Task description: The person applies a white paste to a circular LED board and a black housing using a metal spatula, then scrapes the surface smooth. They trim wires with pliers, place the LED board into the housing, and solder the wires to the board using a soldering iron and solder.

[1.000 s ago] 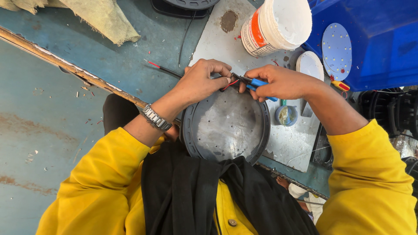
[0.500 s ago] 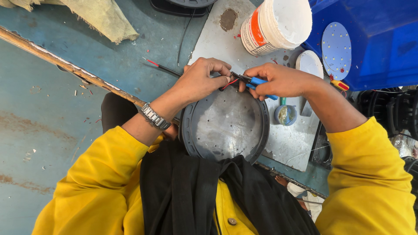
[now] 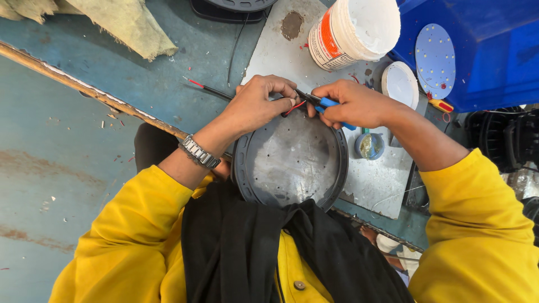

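Observation:
A round dark grey metal housing [image 3: 292, 163] rests against my chest at the edge of a grey metal sheet [image 3: 275, 50]. My left hand [image 3: 255, 104], with a metal watch on the wrist, pinches a thin red wire [image 3: 293, 108] at the housing's far rim. My right hand [image 3: 351, 104] grips blue-handled pliers [image 3: 324, 102], whose jaws meet the wire right beside my left fingers. A red and black wire [image 3: 205, 88] runs out to the left of my left hand.
A white plastic bucket [image 3: 353, 31] stands at the back. A white round disc [image 3: 400, 84], a blue bin [image 3: 477, 50] with a round white board [image 3: 435, 53], a small round tin [image 3: 369, 146] and a beige cloth [image 3: 123, 22] lie around.
Both hands stay together at the housing's far rim; they have shifted only slightly. The grip on the wire and the pliers is the same.

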Action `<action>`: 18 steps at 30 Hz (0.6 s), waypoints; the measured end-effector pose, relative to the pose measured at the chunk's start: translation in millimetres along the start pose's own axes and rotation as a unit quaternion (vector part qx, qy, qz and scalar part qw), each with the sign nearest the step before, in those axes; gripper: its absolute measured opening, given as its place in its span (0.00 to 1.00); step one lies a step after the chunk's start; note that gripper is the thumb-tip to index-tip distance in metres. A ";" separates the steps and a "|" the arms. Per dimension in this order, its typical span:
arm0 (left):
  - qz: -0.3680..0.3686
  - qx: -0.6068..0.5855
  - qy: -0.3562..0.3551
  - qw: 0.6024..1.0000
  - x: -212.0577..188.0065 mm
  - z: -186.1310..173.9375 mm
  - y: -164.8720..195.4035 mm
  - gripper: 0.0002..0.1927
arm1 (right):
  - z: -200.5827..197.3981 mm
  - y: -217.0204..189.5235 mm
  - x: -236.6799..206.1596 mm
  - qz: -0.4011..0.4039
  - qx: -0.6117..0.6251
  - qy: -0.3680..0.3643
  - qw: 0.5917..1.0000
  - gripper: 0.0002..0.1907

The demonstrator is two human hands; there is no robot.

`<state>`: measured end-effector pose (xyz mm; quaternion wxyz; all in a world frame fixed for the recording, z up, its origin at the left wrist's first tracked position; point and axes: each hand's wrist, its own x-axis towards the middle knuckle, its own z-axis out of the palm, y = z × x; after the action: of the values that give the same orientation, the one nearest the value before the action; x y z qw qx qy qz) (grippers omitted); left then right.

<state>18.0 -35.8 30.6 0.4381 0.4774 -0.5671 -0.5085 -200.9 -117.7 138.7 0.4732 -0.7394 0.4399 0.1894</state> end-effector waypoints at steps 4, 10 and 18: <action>-0.005 -0.005 0.000 1.000 -1.7 -3.5 9.1 0.10 | -4.2 -9.6 -3.8 -0.032 0.030 0.010 0.999 0.16; 0.013 0.008 0.007 1.000 -6.5 -5.9 16.0 0.12 | -2.8 -83.1 -23.9 -0.187 -0.079 0.159 0.966 0.20; 0.264 -0.036 -0.007 0.964 -19.3 -13.6 14.1 0.20 | 89.8 -219.2 46.0 -0.431 -0.366 0.236 0.790 0.22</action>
<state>33.1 -18.6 45.8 0.5692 0.2914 -0.6576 -0.3984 18.1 -25.3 180.4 0.0806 -0.9919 0.0710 -0.0682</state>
